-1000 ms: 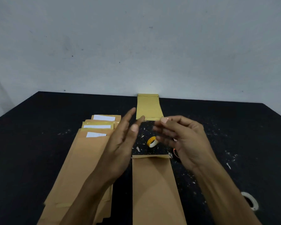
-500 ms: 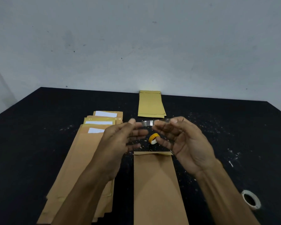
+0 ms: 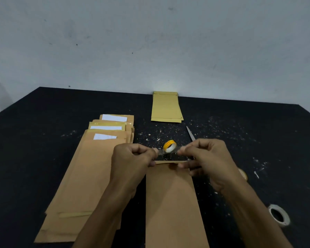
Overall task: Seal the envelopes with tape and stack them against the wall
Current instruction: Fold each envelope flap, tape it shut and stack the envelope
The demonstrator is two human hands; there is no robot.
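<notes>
Centrally, a short strip of clear tape (image 3: 168, 152) stretches between the two hands, just above the folded flap of a brown paper envelope (image 3: 172, 203) that lies flat and lengthwise on the surface (image 3: 43, 140). The left hand (image 3: 132, 161) pinches one end of the strip with curled fingers, and the right hand (image 3: 209, 161) pinches the other. Just beyond the strip a small yellow-cored tape roll (image 3: 170, 146) stands on edge. To the left lies a fanned pile of brown envelopes (image 3: 89, 169) with white labels, matte and flat. Farther back, a yellower stack of envelopes (image 3: 166, 107) touches the wall (image 3: 150, 42). A white tape ring (image 3: 279, 216) lies at the near right. The surface is black, speckled with pale scraps; the wall is grey and scuffed.
</notes>
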